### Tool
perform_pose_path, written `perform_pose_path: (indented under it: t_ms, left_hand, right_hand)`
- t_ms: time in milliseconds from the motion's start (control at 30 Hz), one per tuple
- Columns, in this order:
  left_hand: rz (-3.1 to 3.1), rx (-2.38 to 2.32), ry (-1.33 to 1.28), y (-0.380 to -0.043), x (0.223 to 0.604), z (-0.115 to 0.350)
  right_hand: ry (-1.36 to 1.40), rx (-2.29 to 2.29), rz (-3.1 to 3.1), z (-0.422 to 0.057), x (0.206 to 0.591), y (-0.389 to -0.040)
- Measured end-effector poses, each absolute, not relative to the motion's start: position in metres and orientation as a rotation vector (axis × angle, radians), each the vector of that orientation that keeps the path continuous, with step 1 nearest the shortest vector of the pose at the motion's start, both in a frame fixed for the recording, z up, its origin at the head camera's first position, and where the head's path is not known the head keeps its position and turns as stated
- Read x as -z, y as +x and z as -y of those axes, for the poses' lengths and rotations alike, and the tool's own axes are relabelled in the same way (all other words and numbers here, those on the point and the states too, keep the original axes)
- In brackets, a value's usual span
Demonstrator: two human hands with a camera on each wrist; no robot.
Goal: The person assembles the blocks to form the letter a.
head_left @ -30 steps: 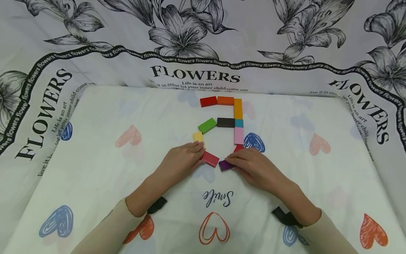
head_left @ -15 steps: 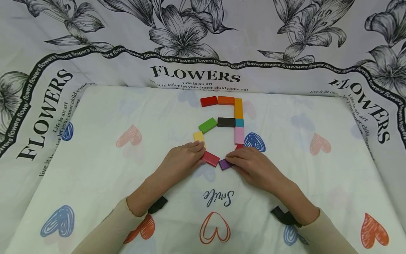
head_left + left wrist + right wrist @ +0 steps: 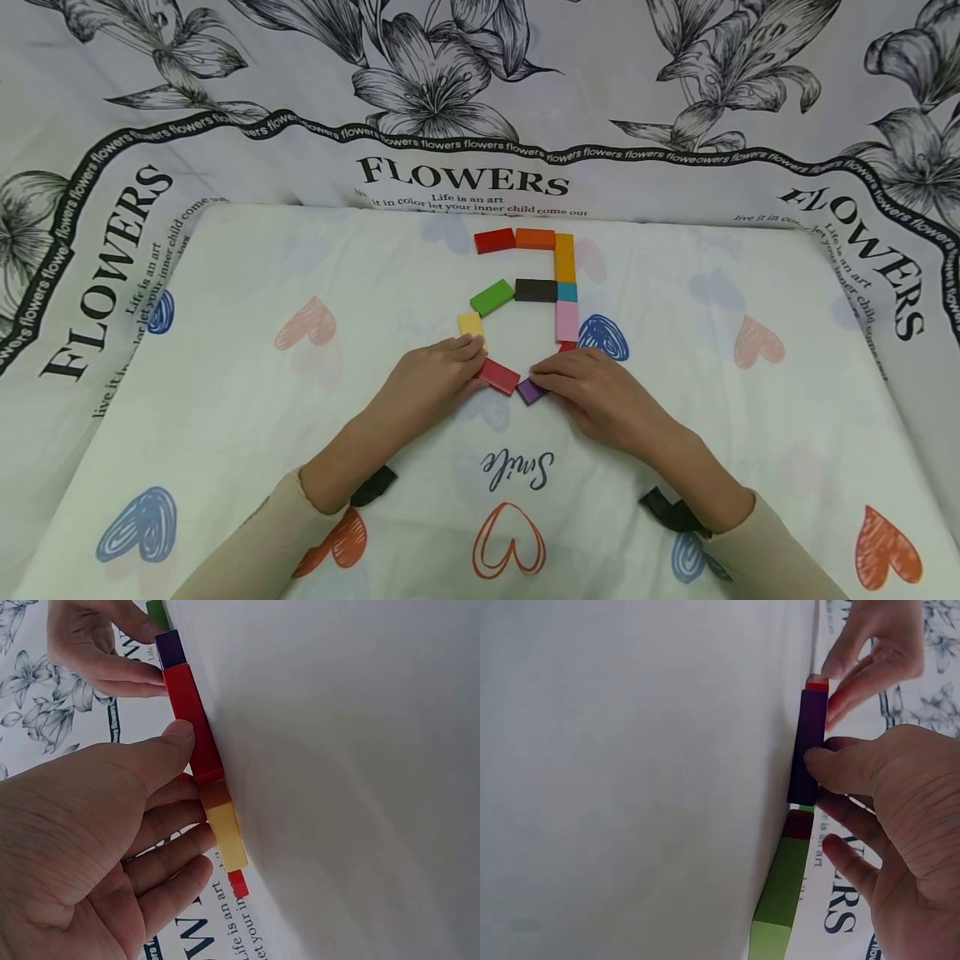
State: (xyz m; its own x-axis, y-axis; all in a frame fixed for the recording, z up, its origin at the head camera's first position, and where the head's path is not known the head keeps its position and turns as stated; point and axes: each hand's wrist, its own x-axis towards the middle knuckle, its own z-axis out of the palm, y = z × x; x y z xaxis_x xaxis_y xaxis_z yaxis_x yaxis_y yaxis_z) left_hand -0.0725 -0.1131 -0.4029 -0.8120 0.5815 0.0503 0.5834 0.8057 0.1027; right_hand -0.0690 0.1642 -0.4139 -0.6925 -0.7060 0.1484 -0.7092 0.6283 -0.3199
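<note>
My left hand (image 3: 435, 377) holds a red block (image 3: 498, 376) at the lower left of a ring of blocks, thumb on its near side in the left wrist view. Its other fingers lie by the yellow block (image 3: 224, 827). Opposite, my right hand (image 3: 603, 392) pinches a purple block (image 3: 808, 746) between thumb and index finger. The purple block's end meets the red block's end. Beside the right hand are a dark red block (image 3: 799, 823) and a green block (image 3: 775, 900), mostly hidden under that hand in the head view.
Above the hands, a green block (image 3: 492, 297), black block (image 3: 536, 290), small blue block (image 3: 567, 292) and pink block (image 3: 567, 322) continue the outline. An orange-yellow block (image 3: 564, 257), orange block (image 3: 535, 239) and red block (image 3: 495, 242) form the top. A printed cloth (image 3: 225, 417) lies underneath.
The right hand has turned the purple block slightly, and its fingertips have shifted a little left. The left hand and the other blocks stay in place.
</note>
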Motion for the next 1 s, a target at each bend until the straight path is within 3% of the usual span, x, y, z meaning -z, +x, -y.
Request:
perform_pose_path:
  t_ms: [1000]
  left_hand:
    - [2.93, 0.277, -0.963, -0.074, 0.404, 0.113]
  right_hand:
    - [1.117, -0.692, 2.783, -0.179, 0.405, -0.077]
